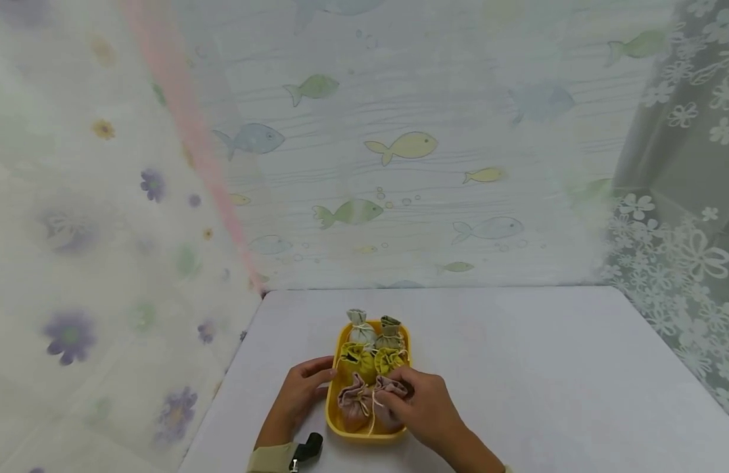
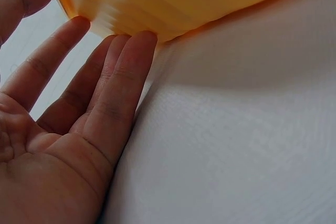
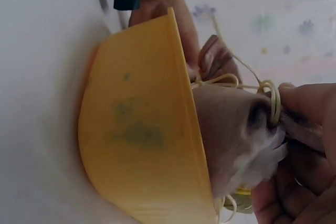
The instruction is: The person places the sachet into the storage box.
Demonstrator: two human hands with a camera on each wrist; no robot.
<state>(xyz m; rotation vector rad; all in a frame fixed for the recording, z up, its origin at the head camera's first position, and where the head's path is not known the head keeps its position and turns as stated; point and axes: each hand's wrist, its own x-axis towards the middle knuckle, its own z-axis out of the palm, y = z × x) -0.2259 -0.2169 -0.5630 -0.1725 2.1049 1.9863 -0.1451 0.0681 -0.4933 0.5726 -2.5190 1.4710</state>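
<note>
A yellow plastic basin [image 1: 369,439] on the white table holds several small drawstring pouches. My right hand [image 1: 429,407] pinches the gathered neck of the near right dusty-pink pouch [image 3: 226,129], just above its cream cord [image 3: 270,100]. That pouch's lower part is hidden behind the basin wall in the right wrist view. Beside it sits a second dusty-pink pouch [image 1: 353,417]. My left hand [image 1: 299,397] touches the basin's left side, its fingers [image 2: 118,93] fairly straight against the outer wall.
Two yellow-green pouches, one on the left [image 1: 358,368] and one on the right [image 1: 388,360], lie mid-basin. A pale pouch [image 1: 361,336] and an olive pouch [image 1: 388,338] stand at the far end. Fish-patterned cloth [image 1: 435,197] hangs behind the table [image 1: 518,368].
</note>
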